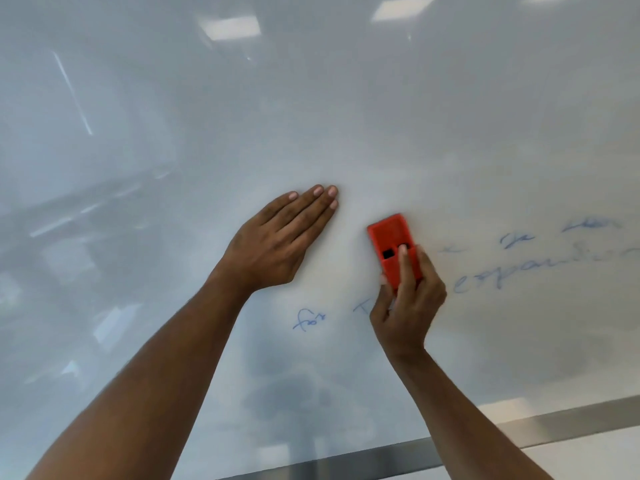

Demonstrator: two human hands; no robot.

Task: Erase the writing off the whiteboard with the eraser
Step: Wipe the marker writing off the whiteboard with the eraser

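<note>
A glossy whiteboard fills the view. Faint blue writing runs across its lower right, and the word "for" sits lower, between my arms. My right hand grips a red eraser at its lower end, forefinger laid along its back, and holds it flat against the board just left of the writing. Part of a blue stroke is hidden behind this hand. My left hand presses flat on the board with straight fingers, to the left of the eraser and apart from it.
A metal frame edge runs along the board's bottom, rising to the right. Below it at the lower right lies a pale surface. Ceiling lights and room shapes are reflected in the board.
</note>
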